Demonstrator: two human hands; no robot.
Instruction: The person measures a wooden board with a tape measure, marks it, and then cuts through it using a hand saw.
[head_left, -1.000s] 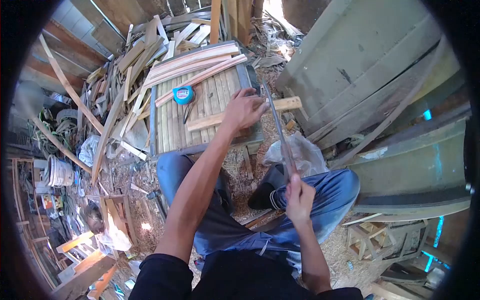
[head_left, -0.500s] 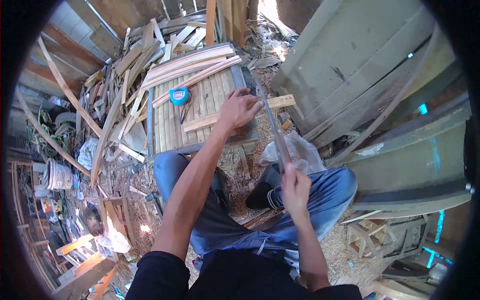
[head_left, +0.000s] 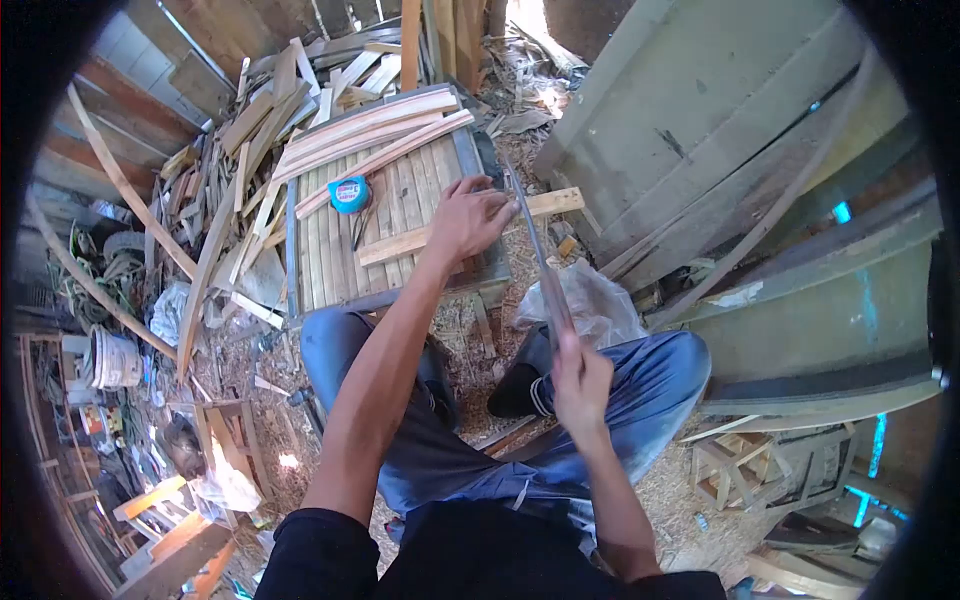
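My right hand is closed round the handle end of a handsaw. The saw's long narrow blade is seen nearly edge-on and points away from me, crossing a pale wooden strip. That strip lies across a low slatted bench and sticks out past its right edge. Bent over the strip close to the blade, my left hand grips it from above, with the fingertips partly hidden. A blue tape measure sits on the slats left of this hand, with a thin dark tool beside it.
More thin wooden strips lie at the bench's far side. Scrap wood is heaped behind and to the left. A clear plastic bag rests near my right foot. Large grey boards lean on the right. Shavings cover the floor.
The saw and my right hand have shifted slightly, while my left hand stays on the strip. The whole view has moved a little.
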